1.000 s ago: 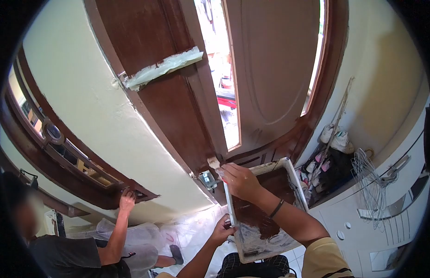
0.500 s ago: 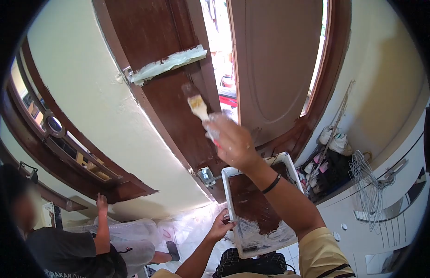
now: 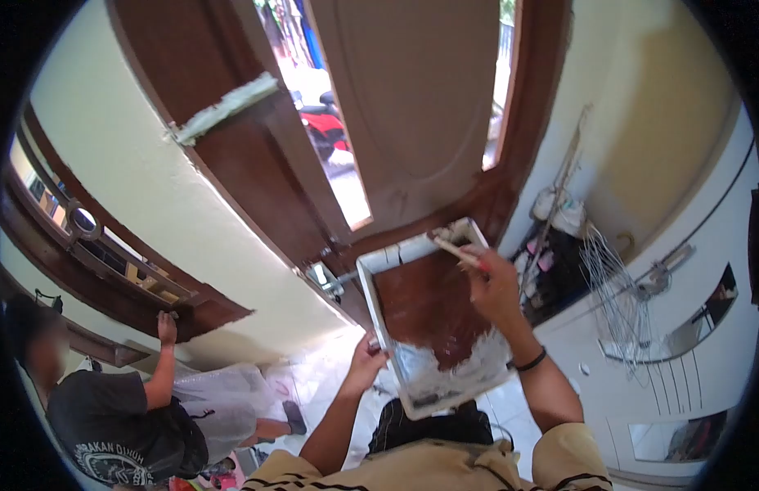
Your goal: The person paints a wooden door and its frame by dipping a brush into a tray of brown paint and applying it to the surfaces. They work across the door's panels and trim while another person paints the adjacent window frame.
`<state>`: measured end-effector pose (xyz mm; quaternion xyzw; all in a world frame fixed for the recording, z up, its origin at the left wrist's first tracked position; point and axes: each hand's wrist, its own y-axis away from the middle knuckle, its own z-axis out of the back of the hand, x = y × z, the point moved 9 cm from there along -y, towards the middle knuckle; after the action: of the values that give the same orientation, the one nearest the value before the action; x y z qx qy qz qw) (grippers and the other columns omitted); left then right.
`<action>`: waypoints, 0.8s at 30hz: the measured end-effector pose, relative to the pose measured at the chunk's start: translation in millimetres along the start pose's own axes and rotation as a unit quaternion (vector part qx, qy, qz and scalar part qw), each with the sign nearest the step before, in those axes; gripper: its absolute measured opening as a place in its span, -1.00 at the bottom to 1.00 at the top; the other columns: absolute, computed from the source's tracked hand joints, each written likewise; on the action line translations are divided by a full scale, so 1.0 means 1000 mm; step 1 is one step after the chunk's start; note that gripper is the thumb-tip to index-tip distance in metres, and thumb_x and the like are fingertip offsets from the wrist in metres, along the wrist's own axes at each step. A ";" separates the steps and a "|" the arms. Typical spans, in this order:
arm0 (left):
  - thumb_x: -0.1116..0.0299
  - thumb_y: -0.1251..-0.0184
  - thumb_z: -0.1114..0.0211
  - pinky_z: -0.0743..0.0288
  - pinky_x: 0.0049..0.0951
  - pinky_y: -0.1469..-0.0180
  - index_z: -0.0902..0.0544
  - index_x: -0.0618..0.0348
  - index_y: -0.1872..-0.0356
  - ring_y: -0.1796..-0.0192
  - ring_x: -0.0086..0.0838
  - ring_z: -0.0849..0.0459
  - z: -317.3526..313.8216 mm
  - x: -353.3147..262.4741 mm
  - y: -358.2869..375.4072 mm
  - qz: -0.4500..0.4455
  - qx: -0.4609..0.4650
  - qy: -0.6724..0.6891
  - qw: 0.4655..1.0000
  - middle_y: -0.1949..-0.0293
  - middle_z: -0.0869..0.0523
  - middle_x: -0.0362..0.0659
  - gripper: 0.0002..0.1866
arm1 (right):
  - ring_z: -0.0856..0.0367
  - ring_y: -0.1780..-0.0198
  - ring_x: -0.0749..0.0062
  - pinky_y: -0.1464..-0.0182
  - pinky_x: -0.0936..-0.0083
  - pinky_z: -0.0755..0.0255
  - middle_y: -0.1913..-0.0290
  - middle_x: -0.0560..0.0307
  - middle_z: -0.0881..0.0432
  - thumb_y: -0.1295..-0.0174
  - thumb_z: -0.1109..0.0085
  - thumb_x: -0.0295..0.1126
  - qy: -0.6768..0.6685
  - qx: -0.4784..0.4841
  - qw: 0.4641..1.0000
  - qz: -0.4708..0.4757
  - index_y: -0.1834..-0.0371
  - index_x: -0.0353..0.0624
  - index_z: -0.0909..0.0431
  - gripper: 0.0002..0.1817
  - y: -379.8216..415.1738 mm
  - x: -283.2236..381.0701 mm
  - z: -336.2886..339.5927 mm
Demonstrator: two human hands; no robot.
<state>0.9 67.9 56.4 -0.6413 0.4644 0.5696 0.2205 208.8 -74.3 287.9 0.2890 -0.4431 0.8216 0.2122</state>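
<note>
My right hand is closed around the handle of a paintbrush. The brush's bristle end meets the far rim of a white paint tray, over its inner corner. Brown paint covers much of the tray's floor, while the near part is streaked whitish. At the tray's left side, my left hand grips the edge, its fingertips partly hidden by the rim. Beyond the tray stand a brown door panel and a narrower dark brown panel crossed by a whitish strip.
A co-worker at the left has one hand on a brown window frame. Plastic sheeting lies below. Wire racks and a white cabinet stand at the right. A metal latch sits left of the tray.
My right hand has brought the brush down from the narrow panel to the tray's far rim. The view has shifted; my left hand still holds the tray's edge.
</note>
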 end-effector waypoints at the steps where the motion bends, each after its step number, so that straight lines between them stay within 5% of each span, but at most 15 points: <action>1: 0.50 -0.14 -0.29 -0.42 -0.67 0.42 -0.39 0.07 -0.21 0.30 -0.67 -0.55 -0.005 0.003 0.001 0.015 -0.013 0.005 1.000 0.20 -0.66 -0.26 -0.45 | -0.68 0.28 0.20 0.20 0.44 -0.51 0.33 -0.03 -0.67 -0.19 -0.12 -0.55 -0.012 0.012 0.999 -0.028 0.11 -0.26 -0.59 -0.80 0.004 -0.009 0.020; 9: 0.61 -0.15 -0.20 -0.43 -0.70 0.43 -0.47 0.07 -0.02 0.34 -0.68 -0.60 -0.079 -0.031 0.009 -0.055 -0.007 0.077 0.996 0.28 -0.67 -0.29 -0.62 | -0.68 0.39 0.22 0.29 0.44 -0.49 0.43 -0.08 -0.67 -0.21 -0.10 -0.50 -0.020 0.169 0.974 -0.149 0.20 -0.30 -0.61 -0.84 0.022 -0.050 0.093; 16: 0.59 -0.16 -0.20 -0.41 -0.72 0.45 -0.47 0.07 0.05 0.39 -0.71 -0.58 -0.122 -0.035 0.015 -0.082 -0.019 0.063 0.994 0.30 -0.67 -0.30 -0.67 | -0.59 0.17 -0.02 0.09 0.25 -0.48 0.25 -0.08 -0.64 -0.15 -0.16 -0.46 0.004 0.133 0.985 0.111 0.28 -0.26 -0.59 -0.88 0.017 -0.029 0.075; 23: 0.55 -0.17 -0.22 -0.43 -0.70 0.46 -0.46 0.05 0.08 0.41 -0.70 -0.57 -0.148 -0.036 0.023 -0.089 -0.040 0.079 0.992 0.32 -0.67 -0.30 -0.71 | -0.57 0.22 -0.10 0.13 0.18 -0.45 0.36 -0.12 -0.60 -0.16 -0.13 -0.43 -0.013 0.278 0.953 0.119 0.33 -0.26 -0.55 -0.89 0.032 -0.017 0.043; 24: 0.54 -0.17 -0.23 -0.43 -0.69 0.46 -0.46 0.05 0.08 0.41 -0.69 -0.57 -0.148 -0.037 0.024 -0.090 -0.044 0.081 0.992 0.32 -0.67 -0.29 -0.71 | -0.65 0.32 0.06 0.22 0.27 -0.49 0.38 -0.11 -0.62 -0.18 -0.15 -0.42 -0.046 0.220 0.966 0.127 0.31 -0.29 -0.56 -0.86 0.027 -0.009 0.058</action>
<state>61.2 -51.1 134.6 -0.7338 0.3955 0.5132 0.2041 215.8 -138.4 290.5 0.3070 -0.2933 0.9052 0.0165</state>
